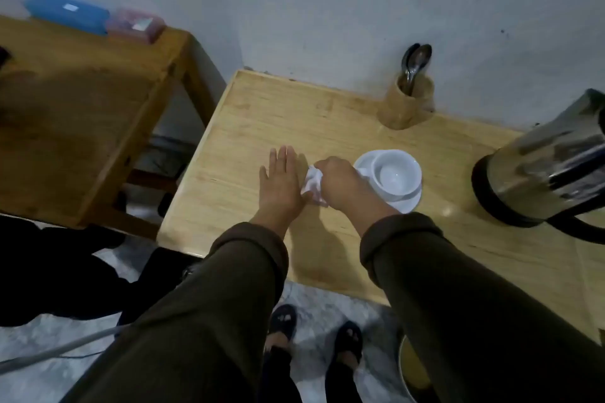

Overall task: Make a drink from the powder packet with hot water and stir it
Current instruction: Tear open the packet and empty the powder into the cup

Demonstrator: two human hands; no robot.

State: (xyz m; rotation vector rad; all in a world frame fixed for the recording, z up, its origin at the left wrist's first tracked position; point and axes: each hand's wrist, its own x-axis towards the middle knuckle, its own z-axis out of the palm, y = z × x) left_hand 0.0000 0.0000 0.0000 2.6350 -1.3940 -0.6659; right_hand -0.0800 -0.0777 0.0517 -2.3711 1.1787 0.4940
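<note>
The left hand [282, 183] lies flat and open on the light wooden table [248, 127], palm down, fingers spread and pointing away from the person. Just beside it, the right hand [340, 180] is closed around a crumpled white packet [312, 186] — whether it is paper or a wrapper is too small to tell — which sticks out of the fist toward the left hand and touches its edge. Directly past the right hand's knuckles sits a white cup [394, 175] on a white saucer [407, 203], the cup showing nothing inside. Farther off on the right-hand side stands a metal kettle [543, 170], tilted in the wide-angle view. Beyond both hands, against the wall, a wooden holder [406, 105] keeps spoons [416, 62] upright — well apart from the cup.
</note>
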